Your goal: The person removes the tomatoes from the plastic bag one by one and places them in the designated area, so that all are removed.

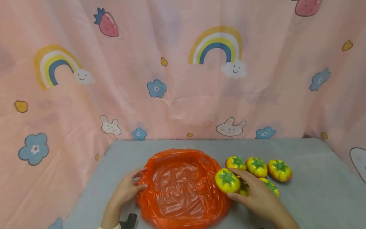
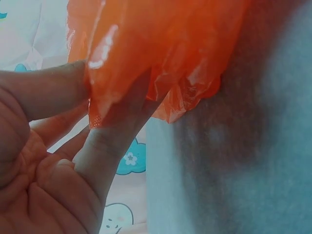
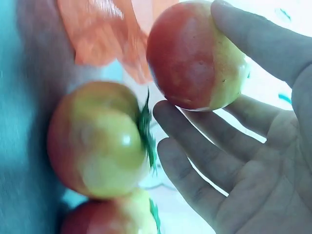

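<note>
An orange plastic bag (image 1: 180,187) lies with its mouth spread wide on the table. My left hand (image 1: 127,188) is at the bag's left side; in the left wrist view, the thumb and fingers pinch the thin orange film (image 2: 126,63). My right hand (image 1: 254,197) grips a yellow-and-red tomato (image 1: 227,180) with a green leafy top, raised beside the bag's right rim. Beneath and beyond that hand sit several similar tomatoes, one of them large in the right wrist view, a tomato (image 3: 100,141) partly blurred. The hand covers part of the nearer ones.
The grey table (image 1: 314,190) runs back to a pink curtain (image 1: 183,117) printed with rainbows and flowers. Three tomatoes stand in a back row, the rightmost tomato (image 1: 279,170) farthest from the bag. A black object (image 1: 131,220) shows beside my left wrist.
</note>
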Demonstrator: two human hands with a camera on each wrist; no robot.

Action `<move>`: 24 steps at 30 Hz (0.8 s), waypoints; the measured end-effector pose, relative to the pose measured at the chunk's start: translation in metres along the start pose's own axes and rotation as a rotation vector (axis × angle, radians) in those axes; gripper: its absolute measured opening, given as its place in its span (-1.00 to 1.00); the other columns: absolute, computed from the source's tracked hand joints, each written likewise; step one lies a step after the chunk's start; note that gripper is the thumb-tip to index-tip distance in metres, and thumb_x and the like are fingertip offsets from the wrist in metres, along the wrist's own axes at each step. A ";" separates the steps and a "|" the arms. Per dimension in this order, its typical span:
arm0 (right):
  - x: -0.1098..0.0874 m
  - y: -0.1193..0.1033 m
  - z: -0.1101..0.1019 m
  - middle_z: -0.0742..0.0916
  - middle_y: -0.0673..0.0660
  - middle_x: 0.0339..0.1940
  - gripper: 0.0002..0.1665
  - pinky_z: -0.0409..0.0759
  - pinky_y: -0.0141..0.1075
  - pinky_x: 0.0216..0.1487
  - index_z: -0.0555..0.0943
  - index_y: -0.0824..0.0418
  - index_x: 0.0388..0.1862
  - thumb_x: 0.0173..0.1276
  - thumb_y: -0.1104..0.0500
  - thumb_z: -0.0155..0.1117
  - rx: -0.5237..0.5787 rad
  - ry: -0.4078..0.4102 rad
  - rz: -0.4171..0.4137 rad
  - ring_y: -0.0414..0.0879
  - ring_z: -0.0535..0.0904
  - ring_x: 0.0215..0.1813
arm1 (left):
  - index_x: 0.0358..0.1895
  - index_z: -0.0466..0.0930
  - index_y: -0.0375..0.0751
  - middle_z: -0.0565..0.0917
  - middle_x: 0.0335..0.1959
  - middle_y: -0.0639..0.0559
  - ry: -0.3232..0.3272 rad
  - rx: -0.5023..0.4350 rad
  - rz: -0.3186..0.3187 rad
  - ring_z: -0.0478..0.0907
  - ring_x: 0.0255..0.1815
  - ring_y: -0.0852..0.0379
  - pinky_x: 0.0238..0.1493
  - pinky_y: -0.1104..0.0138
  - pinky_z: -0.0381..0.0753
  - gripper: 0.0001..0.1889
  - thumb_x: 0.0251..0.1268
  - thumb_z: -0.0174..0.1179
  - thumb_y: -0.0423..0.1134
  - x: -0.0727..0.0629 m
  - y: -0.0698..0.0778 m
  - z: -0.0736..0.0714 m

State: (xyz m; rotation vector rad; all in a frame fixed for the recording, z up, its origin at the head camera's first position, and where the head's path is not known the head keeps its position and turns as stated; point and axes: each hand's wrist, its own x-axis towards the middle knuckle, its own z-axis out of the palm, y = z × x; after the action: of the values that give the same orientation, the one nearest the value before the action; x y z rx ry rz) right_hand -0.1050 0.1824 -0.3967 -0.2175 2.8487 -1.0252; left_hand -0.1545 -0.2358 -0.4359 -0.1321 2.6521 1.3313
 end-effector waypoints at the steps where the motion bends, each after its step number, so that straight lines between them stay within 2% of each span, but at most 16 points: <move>1: -0.001 0.002 -0.001 0.55 0.15 0.41 -0.03 0.48 0.27 0.28 0.41 -0.06 0.43 0.09 -0.38 0.43 -0.008 0.009 -0.006 0.21 0.49 0.38 | 0.35 0.47 -0.06 0.56 0.26 -0.23 0.000 0.001 -0.010 0.68 0.08 -0.18 -0.05 0.06 0.76 -0.36 0.15 0.37 -0.43 -0.001 0.000 0.000; 5: -0.001 0.009 -0.005 0.55 0.23 0.40 -0.02 0.48 0.30 0.25 0.41 -0.02 0.44 0.09 -0.38 0.42 -0.031 0.035 -0.009 0.24 0.49 0.36 | 0.36 0.46 -0.06 0.53 0.29 -0.24 0.000 -0.010 -0.005 0.67 0.10 -0.18 -0.04 0.06 0.76 -0.36 0.17 0.36 -0.44 0.000 -0.001 0.000; 12: 0.000 0.014 -0.011 0.47 0.32 0.45 0.06 0.54 0.27 0.20 0.35 0.04 0.48 0.10 -0.43 0.38 -0.029 -0.019 0.037 0.24 0.50 0.31 | 0.37 0.46 -0.09 0.53 0.31 -0.26 0.029 -0.017 -0.009 0.68 0.09 -0.17 -0.03 0.06 0.75 -0.36 0.17 0.35 -0.45 -0.001 -0.001 -0.002; 21: -0.006 0.033 -0.021 0.49 0.35 0.41 0.06 0.48 0.38 0.16 0.33 0.07 0.49 0.12 -0.41 0.38 -0.078 0.038 0.040 0.31 0.48 0.28 | 0.38 0.44 -0.10 0.50 0.34 -0.29 0.023 -0.022 -0.013 0.67 0.09 -0.17 -0.05 0.07 0.76 -0.36 0.19 0.34 -0.45 -0.003 -0.001 -0.006; 24: -0.006 0.041 -0.027 0.46 0.40 0.42 0.09 0.50 0.39 0.11 0.29 0.08 0.51 0.14 -0.43 0.35 -0.089 0.019 0.078 0.34 0.48 0.25 | 0.37 0.45 -0.08 0.50 0.33 -0.27 0.026 -0.028 -0.016 0.68 0.09 -0.16 -0.04 0.08 0.76 -0.36 0.19 0.33 -0.46 -0.002 -0.001 -0.005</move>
State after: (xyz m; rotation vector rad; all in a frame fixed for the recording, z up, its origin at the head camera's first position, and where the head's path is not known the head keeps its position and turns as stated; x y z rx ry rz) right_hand -0.1075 0.2313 -0.4014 -0.1035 2.8977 -0.8916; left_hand -0.1528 -0.2405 -0.4337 -0.1756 2.6487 1.3720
